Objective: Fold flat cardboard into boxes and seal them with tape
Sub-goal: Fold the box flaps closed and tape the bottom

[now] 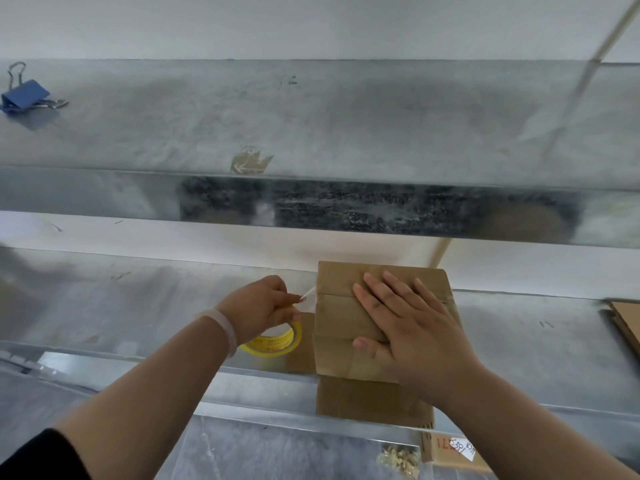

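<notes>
Mottled metal shelf [138,306] — squat cardboard box [339,317]

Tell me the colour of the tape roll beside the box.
Yellow, with small reddish print; the head view, the only one, shows the tape roll clearly.

The left hand [258,306], curled over the yellow-cored roll of clear tape [277,342], hides all but its lower rim. The flat right hand [412,327] covers much of the seam on the small brown cardboard box [341,317]. The right edge cuts off the flat brown cardboard sheets [628,323]. The handwritten white label [462,446] is too blurred to read; the pale golden scraps [398,460] are too small to identify.
</notes>
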A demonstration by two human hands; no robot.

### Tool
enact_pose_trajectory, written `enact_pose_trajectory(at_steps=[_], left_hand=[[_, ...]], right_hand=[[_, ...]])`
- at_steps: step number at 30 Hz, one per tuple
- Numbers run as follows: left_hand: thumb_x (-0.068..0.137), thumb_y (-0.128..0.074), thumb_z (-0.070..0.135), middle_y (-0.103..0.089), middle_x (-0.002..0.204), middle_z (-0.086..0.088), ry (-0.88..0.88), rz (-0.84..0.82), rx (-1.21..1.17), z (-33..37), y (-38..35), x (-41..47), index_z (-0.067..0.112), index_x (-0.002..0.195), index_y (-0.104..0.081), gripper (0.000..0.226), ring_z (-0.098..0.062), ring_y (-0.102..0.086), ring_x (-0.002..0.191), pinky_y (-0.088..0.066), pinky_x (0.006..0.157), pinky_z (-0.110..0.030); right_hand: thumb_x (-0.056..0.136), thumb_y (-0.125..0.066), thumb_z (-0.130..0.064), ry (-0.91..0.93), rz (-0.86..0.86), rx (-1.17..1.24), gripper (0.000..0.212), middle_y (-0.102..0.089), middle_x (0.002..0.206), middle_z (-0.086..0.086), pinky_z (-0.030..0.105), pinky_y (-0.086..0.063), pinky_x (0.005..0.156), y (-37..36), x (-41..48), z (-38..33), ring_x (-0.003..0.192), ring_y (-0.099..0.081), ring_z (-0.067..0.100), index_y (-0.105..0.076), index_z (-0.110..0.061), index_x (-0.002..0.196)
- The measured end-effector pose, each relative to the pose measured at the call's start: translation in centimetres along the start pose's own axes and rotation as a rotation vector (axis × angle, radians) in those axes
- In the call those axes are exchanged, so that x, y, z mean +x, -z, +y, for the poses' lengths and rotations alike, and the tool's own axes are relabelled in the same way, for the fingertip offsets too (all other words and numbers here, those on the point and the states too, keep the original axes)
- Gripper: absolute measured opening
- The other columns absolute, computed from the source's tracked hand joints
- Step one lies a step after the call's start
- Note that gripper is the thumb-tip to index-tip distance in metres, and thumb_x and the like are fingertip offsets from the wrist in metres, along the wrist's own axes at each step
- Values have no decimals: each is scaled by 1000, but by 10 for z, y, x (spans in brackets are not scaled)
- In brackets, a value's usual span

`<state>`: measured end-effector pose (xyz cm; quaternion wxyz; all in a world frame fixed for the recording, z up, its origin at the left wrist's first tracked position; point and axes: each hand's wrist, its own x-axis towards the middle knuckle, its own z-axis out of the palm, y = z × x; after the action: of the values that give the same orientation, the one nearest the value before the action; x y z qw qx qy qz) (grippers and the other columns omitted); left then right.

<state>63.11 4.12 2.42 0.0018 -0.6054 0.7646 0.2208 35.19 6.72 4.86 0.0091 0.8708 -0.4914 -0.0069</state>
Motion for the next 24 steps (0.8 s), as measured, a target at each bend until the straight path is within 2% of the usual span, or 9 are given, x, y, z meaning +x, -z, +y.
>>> enact_pose_trajectory(at_steps=[3, 6, 9, 11, 14, 16, 19, 22, 24], left_hand=[[95, -48, 50, -49, 119, 3, 12, 78, -95, 6, -12, -7, 22, 133, -57, 48, -14, -54, 96, -40, 92, -24], [80, -38, 66, -52, 111, 12, 65, 196, -240, 8, -20, -21, 32, 138, -48, 69, -8, -51, 98, -42, 95, -25], [82, -55, 56, -60, 106, 15, 163, 379, -271, 10, -27, -35, 39, 130, -49, 50, -12, -56, 92, -47, 85, -27], [80, -47, 63, -66, 104, 12, 164, 428, -177, 16, -28, -39, 37, 121, -55, 49, -15, -60, 87, -51, 80, -29], [76, -41, 65, -69, 108, 7, 180, 486, -192, 25, -30, -41, 33, 113, -68, 56, -16, -62, 94, -50, 86, -28], [80, -54, 55, -68, 111, 11, 173, 517, -200, 34, -34, -37, 31, 109, -72, 42, -12, -62, 98, -47, 89, -24], [87, -65, 27, -63, 107, 19, 183, 523, -242, 53, -40, -27, 27, 101, -75, 17, -3, -58, 92, -48, 88, -22], [87, -62, 15, -61, 102, 18, 241, 528, -270, 62, -42, -19, 25, 96, -75, 19, -7, -59, 89, -51, 82, -25], [87, -61, 15, -62, 102, 17, 267, 519, -265, 63, -41, -18, 27, 96, -74, 20, -8, -59, 88, -50, 80, -25]], right_hand=[[94, -18, -69, 9, 3, 20, 71, -43, 151, -5, 43, -20, 109, 1, 0, 0, 139, -42, 18, -43, -27, 145], [93, -19, -69, 19, -10, 47, 72, -40, 153, -5, 43, -18, 110, 1, 0, 0, 141, -38, 18, -41, -27, 147], [93, -15, -70, 15, -24, 74, 73, -35, 156, -6, 42, -13, 112, 2, 0, -1, 144, -33, 17, -36, -29, 149], [91, -11, -72, 44, -24, 103, 75, -17, 161, -9, 41, -3, 115, 4, 0, 0, 149, -16, 15, -21, -32, 154], [89, -2, -73, 64, -36, 135, 77, 6, 163, -12, 40, 8, 120, 6, 0, 2, 150, 7, 11, 1, -34, 155], [86, 4, -74, 64, -55, 123, 79, 9, 163, -12, 42, 9, 121, 10, 0, 2, 149, 11, 11, 6, -34, 154], [86, 2, -73, 64, -81, 96, 79, 12, 163, -11, 43, 9, 121, 12, -1, 0, 149, 14, 12, 9, -33, 154], [87, -5, -70, 94, -45, 141, 78, 8, 163, -11, 43, 6, 122, 12, -2, 5, 149, 11, 10, 5, -31, 154], [94, -22, -60, 113, 87, 319, 70, -9, 163, -9, 41, -5, 123, 14, -10, 11, 149, -4, 9, -11, -29, 155]])
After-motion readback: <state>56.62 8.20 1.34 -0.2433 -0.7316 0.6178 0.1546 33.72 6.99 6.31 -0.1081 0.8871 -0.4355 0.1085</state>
